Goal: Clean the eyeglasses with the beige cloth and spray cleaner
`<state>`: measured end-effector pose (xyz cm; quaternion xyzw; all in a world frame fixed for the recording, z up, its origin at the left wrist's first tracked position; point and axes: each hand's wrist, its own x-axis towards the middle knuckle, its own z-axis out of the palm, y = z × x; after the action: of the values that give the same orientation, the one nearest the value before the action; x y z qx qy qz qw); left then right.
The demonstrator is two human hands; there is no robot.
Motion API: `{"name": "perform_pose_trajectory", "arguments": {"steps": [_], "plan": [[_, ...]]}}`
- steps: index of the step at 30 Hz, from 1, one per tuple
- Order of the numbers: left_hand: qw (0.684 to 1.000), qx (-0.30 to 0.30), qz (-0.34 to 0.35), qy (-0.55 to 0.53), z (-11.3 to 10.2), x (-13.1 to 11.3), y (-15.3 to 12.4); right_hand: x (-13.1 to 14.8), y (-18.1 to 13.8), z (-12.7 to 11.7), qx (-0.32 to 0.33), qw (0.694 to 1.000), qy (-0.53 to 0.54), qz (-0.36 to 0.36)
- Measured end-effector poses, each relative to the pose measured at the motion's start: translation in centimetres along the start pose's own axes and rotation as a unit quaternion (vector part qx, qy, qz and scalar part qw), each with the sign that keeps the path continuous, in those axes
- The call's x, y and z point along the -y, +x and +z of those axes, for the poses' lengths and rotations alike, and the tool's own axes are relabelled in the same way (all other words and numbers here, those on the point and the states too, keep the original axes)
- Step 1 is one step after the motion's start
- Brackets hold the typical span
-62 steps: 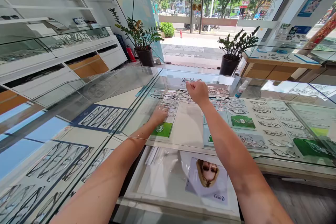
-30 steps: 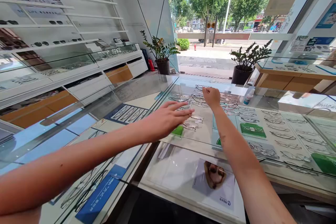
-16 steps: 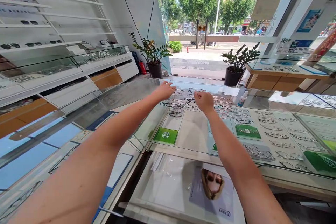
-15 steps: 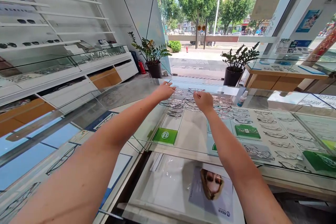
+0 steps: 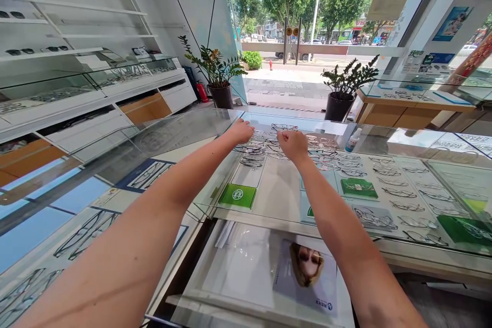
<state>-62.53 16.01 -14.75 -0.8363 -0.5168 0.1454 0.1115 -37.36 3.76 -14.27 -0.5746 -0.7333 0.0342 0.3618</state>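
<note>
My right hand (image 5: 292, 144) is closed in a pinch over the far end of the glass display counter (image 5: 277, 205), with a thin eyeglass frame (image 5: 283, 127) at its fingertips. My left hand (image 5: 241, 131) is stretched out to the far left corner of the same counter. Its fingers are extended and lie by the rows of eyeglass frames (image 5: 251, 156) between the two hands. A green card (image 5: 237, 195) lies nearer to me, below the left forearm.
More rows of frames (image 5: 388, 171) and green cards fill the counter to the right, and a small spray bottle (image 5: 352, 139) stands on it. A printed sheet (image 5: 307, 274) lies on the lower shelf. Two potted plants (image 5: 216, 74) (image 5: 342, 87) flank the entrance. Wall showcases (image 5: 96, 79) stand on the left.
My left hand rose from the frames near the green card and reached to the counter's far left corner. The right hand stayed closed in much the same spot.
</note>
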Motion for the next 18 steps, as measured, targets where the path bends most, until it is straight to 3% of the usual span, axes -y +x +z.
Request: {"name": "perform_pose_trajectory", "arguments": {"steps": [10, 14, 18], "plan": [[0.998, -0.011, -0.033, -0.056, -1.2, 0.1, -1.4, -0.4, 0.0, 0.2, -0.004, 1.0, 0.026, -0.008], [0.985, -0.043, -0.137, -0.097, -0.9, 2.1, -3.8, -0.3, -0.1, 0.1, -0.008, 1.0, 0.027, -0.007], [0.954, -0.024, -0.269, -0.133, 2.0, 5.1, -8.3, -0.3, -0.4, 0.3, -0.036, 0.998, 0.057, -0.005]]}}
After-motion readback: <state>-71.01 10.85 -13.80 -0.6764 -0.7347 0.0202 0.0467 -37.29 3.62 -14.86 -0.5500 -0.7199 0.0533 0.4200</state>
